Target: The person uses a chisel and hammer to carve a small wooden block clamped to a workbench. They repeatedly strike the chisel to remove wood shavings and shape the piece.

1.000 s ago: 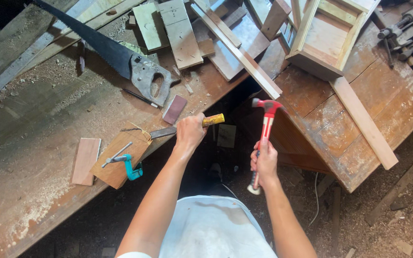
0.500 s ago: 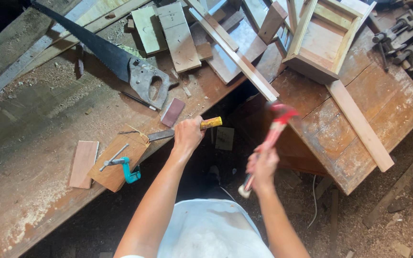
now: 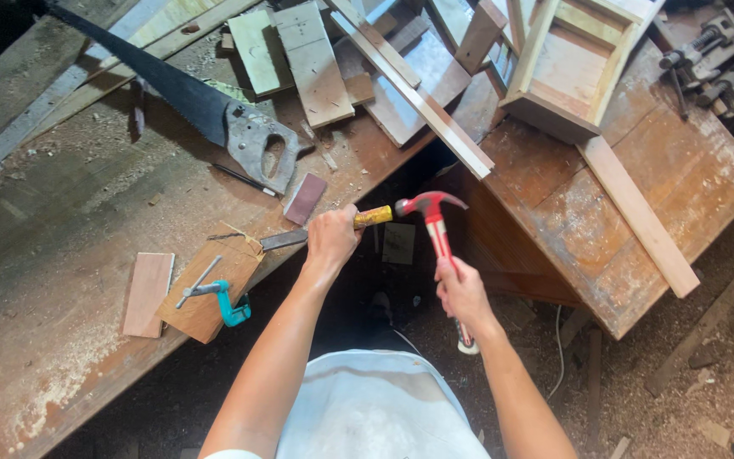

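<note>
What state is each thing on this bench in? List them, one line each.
Chisel: gripped by left hand, blade tip on the clamped block.
Hammer: held in right hand, head at the chisel's yellow handle end.
Wood block: held at the bench edge by a blue clamp.
Handsaw: lying flat, untouched.
Small board: lying loose beside the block.

- You are standing in a rough woodworking shop, looking down at a worn plank workbench dusted with sawdust.
- A handsaw lies across the bench among offcut boards and long wooden strips.
- A half-built wooden frame box sits on a second, reddish bench.
- A small block is pinned to the bench edge with a blue clamp.
- Metal clamps rest at the far right corner.
- The dirt floor below is littered with wood scraps and shavings.
</note>
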